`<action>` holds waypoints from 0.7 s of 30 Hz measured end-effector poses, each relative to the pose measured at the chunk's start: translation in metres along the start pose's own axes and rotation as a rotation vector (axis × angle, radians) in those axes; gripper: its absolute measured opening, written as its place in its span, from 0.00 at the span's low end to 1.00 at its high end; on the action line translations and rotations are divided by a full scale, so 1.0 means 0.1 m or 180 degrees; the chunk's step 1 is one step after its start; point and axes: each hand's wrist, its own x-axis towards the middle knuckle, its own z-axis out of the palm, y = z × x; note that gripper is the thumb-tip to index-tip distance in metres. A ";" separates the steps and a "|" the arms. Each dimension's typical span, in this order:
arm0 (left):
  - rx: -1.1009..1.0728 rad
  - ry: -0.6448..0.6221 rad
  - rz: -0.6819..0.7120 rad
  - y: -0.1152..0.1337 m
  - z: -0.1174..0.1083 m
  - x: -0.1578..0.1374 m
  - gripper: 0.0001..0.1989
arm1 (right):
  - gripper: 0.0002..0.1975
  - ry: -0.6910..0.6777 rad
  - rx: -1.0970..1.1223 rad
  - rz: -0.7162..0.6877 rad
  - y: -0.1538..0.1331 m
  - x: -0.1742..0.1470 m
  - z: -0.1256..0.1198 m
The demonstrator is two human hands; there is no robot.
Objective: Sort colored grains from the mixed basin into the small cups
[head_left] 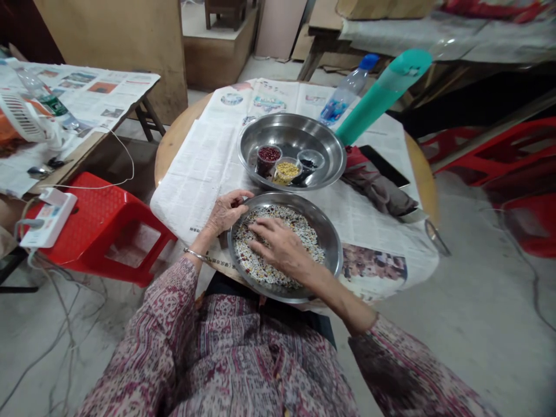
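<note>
A steel basin [334,255] of mixed white, yellow, red and dark grains [269,272] sits at the table's near edge. My right hand [282,246] is over the grains, its fingers apart and fingertips at their surface. At the basin's left rim, my left hand [226,213] is curled, with something dark red showing under its fingers; most of that is hidden. Behind stands a larger steel basin [299,124]. Inside it are a clear cup of red beans [269,154], a cup of yellow grains [286,171] and a cup with black grains [310,159].
Newspaper [186,191] covers the round table. A blue-capped bottle [347,90], a tall green tube [382,95] and a grey-brown cloth [377,188] lie beyond and right of the basins. A red stool [99,226] bearing a power strip [50,220] stands left, with cables on the floor.
</note>
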 end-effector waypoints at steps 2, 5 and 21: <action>-0.0006 0.0014 -0.0021 0.02 0.00 -0.01 0.15 | 0.14 -0.0207 0.0186 -0.0388 -0.13 -0.07 -0.03; -0.0029 0.0030 -0.0069 0.03 0.00 -0.01 0.15 | 0.09 -0.0395 0.0223 -0.0708 -0.14 -0.26 -0.09; 0.0002 0.0023 -0.0017 0.02 0.00 0.00 0.15 | 0.14 0.0315 -0.0353 0.0731 0.33 -0.42 -0.11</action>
